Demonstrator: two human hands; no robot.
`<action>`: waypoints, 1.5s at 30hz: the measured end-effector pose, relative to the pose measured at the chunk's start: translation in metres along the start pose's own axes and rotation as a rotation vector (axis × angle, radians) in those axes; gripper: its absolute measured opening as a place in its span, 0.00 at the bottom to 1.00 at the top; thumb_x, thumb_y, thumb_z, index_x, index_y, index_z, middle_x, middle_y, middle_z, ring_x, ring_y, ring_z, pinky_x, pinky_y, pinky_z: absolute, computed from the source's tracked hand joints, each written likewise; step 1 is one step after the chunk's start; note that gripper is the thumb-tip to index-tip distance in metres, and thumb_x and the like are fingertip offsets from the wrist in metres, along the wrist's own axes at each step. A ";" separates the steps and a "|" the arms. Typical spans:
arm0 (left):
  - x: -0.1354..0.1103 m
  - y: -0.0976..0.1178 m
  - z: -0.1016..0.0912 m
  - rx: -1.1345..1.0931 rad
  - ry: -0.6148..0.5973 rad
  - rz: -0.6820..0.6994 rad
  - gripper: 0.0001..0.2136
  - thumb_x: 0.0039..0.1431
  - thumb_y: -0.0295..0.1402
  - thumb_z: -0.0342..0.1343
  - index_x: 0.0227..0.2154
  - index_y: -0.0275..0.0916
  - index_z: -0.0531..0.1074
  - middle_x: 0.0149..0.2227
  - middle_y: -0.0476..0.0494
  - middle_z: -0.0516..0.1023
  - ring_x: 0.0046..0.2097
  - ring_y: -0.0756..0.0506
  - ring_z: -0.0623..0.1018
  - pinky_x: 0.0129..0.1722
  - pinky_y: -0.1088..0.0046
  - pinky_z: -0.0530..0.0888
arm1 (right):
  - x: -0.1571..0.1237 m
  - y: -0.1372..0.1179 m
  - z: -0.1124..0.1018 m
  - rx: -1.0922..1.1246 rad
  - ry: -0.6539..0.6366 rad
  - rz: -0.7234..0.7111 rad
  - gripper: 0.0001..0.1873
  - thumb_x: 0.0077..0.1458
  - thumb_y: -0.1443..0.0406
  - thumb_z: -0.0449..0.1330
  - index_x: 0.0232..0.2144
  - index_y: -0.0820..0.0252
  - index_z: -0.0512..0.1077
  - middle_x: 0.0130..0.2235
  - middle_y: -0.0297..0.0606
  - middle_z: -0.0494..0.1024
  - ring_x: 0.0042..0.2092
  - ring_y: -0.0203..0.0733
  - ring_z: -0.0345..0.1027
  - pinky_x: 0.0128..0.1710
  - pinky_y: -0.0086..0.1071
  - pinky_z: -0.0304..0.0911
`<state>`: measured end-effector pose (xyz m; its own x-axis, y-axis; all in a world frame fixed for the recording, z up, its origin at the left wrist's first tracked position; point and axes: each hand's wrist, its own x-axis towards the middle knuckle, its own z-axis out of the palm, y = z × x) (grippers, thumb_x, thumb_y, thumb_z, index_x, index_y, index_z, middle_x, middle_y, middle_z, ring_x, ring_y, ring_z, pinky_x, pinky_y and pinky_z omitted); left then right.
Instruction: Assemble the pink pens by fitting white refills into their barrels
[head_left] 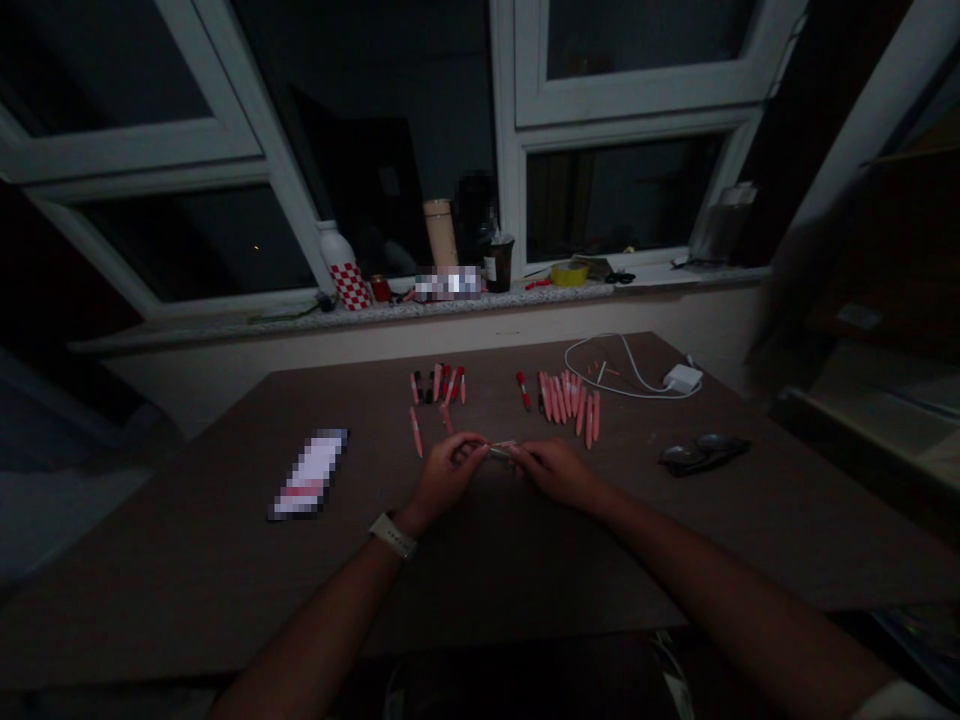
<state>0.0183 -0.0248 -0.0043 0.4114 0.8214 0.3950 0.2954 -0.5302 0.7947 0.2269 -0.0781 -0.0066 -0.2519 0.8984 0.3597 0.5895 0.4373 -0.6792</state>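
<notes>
My left hand and my right hand meet over the middle of the desk, fingertips pinched from either side on thin, pale pen parts. They look like slim rods, and their ends are hidden by the fingers. Just beyond the left hand lie a pink pen piece and a group of pink, red and black pen pieces. Past the right hand, several pink pen barrels lie side by side, with a red marker-like pen at their left.
A phone lies to the left on the brown desk. Eyeglasses and a white charger with a looped cable are on the right. Along the windowsill stand a checkered bottle, a beige flask and yellow tape.
</notes>
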 end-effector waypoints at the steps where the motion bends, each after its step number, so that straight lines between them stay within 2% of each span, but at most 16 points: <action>1: 0.000 0.000 0.000 0.001 -0.003 -0.002 0.11 0.59 0.39 0.56 0.37 0.36 0.76 0.30 0.47 0.76 0.30 0.49 0.71 0.31 0.76 0.68 | 0.000 0.000 0.000 -0.001 -0.006 0.003 0.19 0.66 0.59 0.50 0.30 0.59 0.75 0.28 0.35 0.78 0.31 0.38 0.71 0.34 0.29 0.59; 3: 0.000 0.001 0.000 0.006 -0.005 0.000 0.11 0.59 0.39 0.56 0.37 0.36 0.76 0.30 0.47 0.75 0.30 0.50 0.70 0.31 0.76 0.67 | 0.000 -0.001 0.000 0.006 0.030 0.018 0.12 0.61 0.57 0.57 0.36 0.59 0.75 0.30 0.34 0.78 0.30 0.38 0.70 0.31 0.28 0.58; 6: 0.001 0.002 0.000 0.011 -0.003 -0.003 0.12 0.59 0.40 0.56 0.37 0.36 0.76 0.29 0.48 0.74 0.30 0.50 0.70 0.30 0.76 0.67 | 0.000 -0.002 -0.001 0.010 0.082 0.017 0.13 0.55 0.57 0.64 0.39 0.59 0.73 0.34 0.36 0.79 0.32 0.38 0.70 0.30 0.27 0.58; 8: 0.001 0.002 0.000 0.013 -0.005 -0.009 0.12 0.59 0.40 0.56 0.37 0.36 0.76 0.28 0.48 0.74 0.29 0.50 0.69 0.30 0.76 0.66 | 0.000 -0.002 -0.001 -0.004 0.048 0.003 0.12 0.61 0.58 0.57 0.33 0.59 0.74 0.31 0.36 0.78 0.31 0.38 0.70 0.31 0.28 0.58; 11: 0.001 0.004 0.000 0.009 -0.011 -0.009 0.12 0.59 0.39 0.56 0.36 0.36 0.76 0.27 0.48 0.74 0.29 0.50 0.70 0.30 0.76 0.67 | 0.000 -0.001 0.000 -0.007 -0.001 0.003 0.18 0.66 0.60 0.49 0.29 0.59 0.74 0.26 0.34 0.76 0.29 0.37 0.69 0.32 0.28 0.57; 14: 0.001 0.005 0.000 0.014 -0.008 -0.008 0.12 0.59 0.40 0.56 0.36 0.36 0.76 0.28 0.48 0.74 0.30 0.49 0.70 0.30 0.76 0.67 | 0.000 -0.001 0.001 0.022 0.058 0.028 0.10 0.59 0.58 0.60 0.37 0.60 0.74 0.31 0.34 0.78 0.30 0.37 0.69 0.30 0.27 0.57; 16: 0.001 0.005 0.000 0.025 -0.008 -0.009 0.12 0.59 0.40 0.56 0.37 0.36 0.76 0.29 0.48 0.74 0.30 0.49 0.70 0.30 0.76 0.66 | 0.000 0.000 0.001 0.017 0.095 0.038 0.14 0.53 0.58 0.65 0.39 0.60 0.73 0.33 0.35 0.78 0.31 0.37 0.69 0.30 0.27 0.57; 19: 0.001 0.004 0.000 0.023 -0.018 -0.011 0.12 0.59 0.40 0.56 0.37 0.36 0.76 0.28 0.48 0.74 0.29 0.49 0.70 0.30 0.76 0.66 | 0.000 0.000 0.001 -0.010 0.055 0.013 0.10 0.60 0.58 0.58 0.33 0.59 0.74 0.31 0.35 0.78 0.31 0.38 0.70 0.32 0.28 0.57; 22: 0.001 0.003 0.000 0.012 -0.026 -0.005 0.12 0.60 0.40 0.56 0.37 0.36 0.75 0.29 0.48 0.74 0.30 0.49 0.70 0.30 0.76 0.67 | 0.000 0.000 0.001 -0.003 -0.019 0.000 0.20 0.67 0.59 0.47 0.29 0.59 0.74 0.27 0.35 0.77 0.31 0.38 0.71 0.34 0.29 0.58; 24: 0.001 0.003 0.000 0.021 -0.027 0.002 0.12 0.60 0.40 0.56 0.37 0.36 0.76 0.29 0.48 0.74 0.30 0.49 0.70 0.31 0.76 0.67 | 0.001 0.000 0.002 -0.008 -0.010 0.010 0.18 0.66 0.58 0.49 0.31 0.59 0.74 0.28 0.35 0.77 0.32 0.38 0.71 0.33 0.29 0.58; 26: 0.001 0.003 0.000 0.033 -0.027 0.007 0.12 0.60 0.40 0.55 0.37 0.36 0.76 0.29 0.48 0.74 0.30 0.49 0.70 0.30 0.76 0.67 | 0.000 0.001 0.003 -0.020 0.032 0.033 0.13 0.61 0.55 0.56 0.37 0.58 0.73 0.30 0.35 0.77 0.32 0.38 0.70 0.31 0.29 0.57; 29: 0.002 0.003 0.000 0.038 -0.017 0.007 0.12 0.60 0.40 0.55 0.37 0.36 0.76 0.29 0.47 0.75 0.30 0.49 0.70 0.30 0.76 0.67 | -0.001 0.002 0.005 -0.011 0.075 0.058 0.15 0.55 0.56 0.63 0.39 0.59 0.70 0.31 0.34 0.77 0.31 0.38 0.68 0.30 0.28 0.57; 35: 0.003 0.000 -0.001 0.033 -0.002 -0.003 0.12 0.59 0.40 0.56 0.38 0.35 0.76 0.32 0.46 0.77 0.32 0.49 0.72 0.32 0.76 0.68 | 0.000 0.000 0.008 -0.034 0.102 0.026 0.12 0.59 0.56 0.60 0.36 0.60 0.71 0.33 0.36 0.77 0.31 0.38 0.68 0.31 0.28 0.57; 39: 0.002 0.001 -0.003 0.019 0.014 0.005 0.12 0.58 0.39 0.57 0.37 0.35 0.76 0.33 0.45 0.78 0.31 0.49 0.72 0.32 0.76 0.68 | 0.002 -0.001 0.010 -0.022 0.061 -0.008 0.16 0.65 0.57 0.51 0.36 0.60 0.74 0.33 0.38 0.79 0.34 0.39 0.70 0.34 0.29 0.57; 42: 0.002 0.003 -0.003 -0.002 0.017 -0.011 0.13 0.57 0.40 0.58 0.37 0.35 0.76 0.31 0.45 0.77 0.30 0.50 0.70 0.30 0.76 0.67 | 0.004 -0.001 0.010 -0.039 0.040 -0.029 0.19 0.67 0.59 0.48 0.32 0.60 0.74 0.31 0.37 0.78 0.34 0.39 0.70 0.35 0.29 0.57; 45: 0.002 0.002 -0.003 -0.010 0.022 -0.024 0.13 0.56 0.40 0.58 0.37 0.35 0.76 0.30 0.46 0.76 0.29 0.50 0.70 0.28 0.77 0.67 | 0.005 0.002 0.010 -0.026 0.055 -0.016 0.17 0.65 0.58 0.51 0.33 0.60 0.74 0.29 0.36 0.77 0.31 0.38 0.69 0.33 0.29 0.57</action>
<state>0.0170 -0.0234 -0.0008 0.3850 0.8384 0.3858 0.2966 -0.5082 0.8085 0.2189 -0.0729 -0.0126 -0.2192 0.8872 0.4059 0.6058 0.4499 -0.6562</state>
